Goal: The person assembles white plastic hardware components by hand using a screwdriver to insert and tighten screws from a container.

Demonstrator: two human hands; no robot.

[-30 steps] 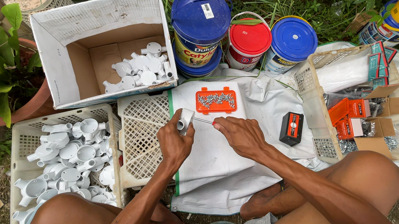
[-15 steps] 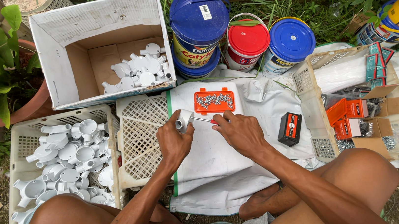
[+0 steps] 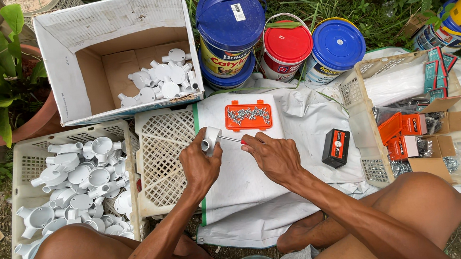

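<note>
Two hands at work: left hand (image 3: 199,167) fingers closed round white fitting (image 3: 211,139); right hand (image 3: 272,155) pinching screwdriver (image 3: 233,140), tip touching fitting; orange screw tray (image 3: 248,115) just beyond.

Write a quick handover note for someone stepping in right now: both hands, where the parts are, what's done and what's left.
Left hand holds a white conduit junction box. Right hand drives a screwdriver into it.
Screws lie in the orange tray just ahead.
The cardboard box holds a small pile of fittings; the crate at left holds many more.
Which pile is finished cannot be told.
</note>
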